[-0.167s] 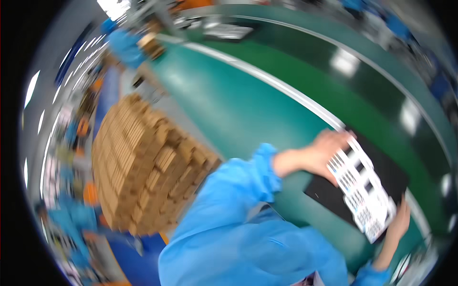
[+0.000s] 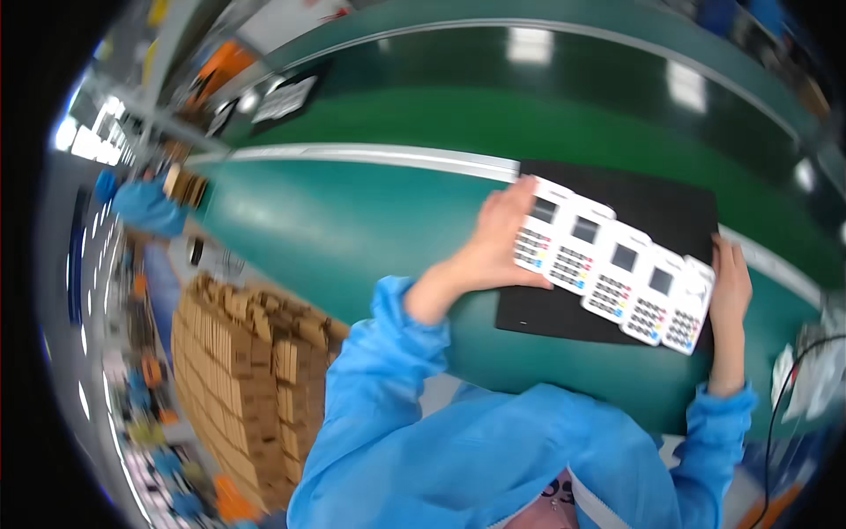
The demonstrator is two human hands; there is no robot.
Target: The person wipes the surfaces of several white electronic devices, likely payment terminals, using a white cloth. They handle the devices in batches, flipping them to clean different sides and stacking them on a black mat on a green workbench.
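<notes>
A stepped row of several white calculators (image 2: 623,257), with dark screens and coloured keys, slants across a black mat (image 2: 643,189). My left hand (image 2: 495,238) grips the row's left end, fingers along the top edge of the first calculator and thumb near its lower corner. At the other end, my right hand (image 2: 730,286) closes against the side of the last calculator, by the mat's right edge. Both hands hold the row between them. Whether the calculators rest on the mat or are slightly raised, I cannot tell.
The mat overlaps a green bench (image 2: 352,220) and the metal rail (image 2: 370,154) of a green conveyor belt (image 2: 423,97). Stacked brown cartons (image 2: 238,379) stand at the left. Another person (image 2: 150,207) is at the far left. A black cable (image 2: 771,432) hangs at the right.
The view has swung round, so the bench and the mat now lie more level. Both hands stay at the two ends of the calculator row, which shows more sharply.
</notes>
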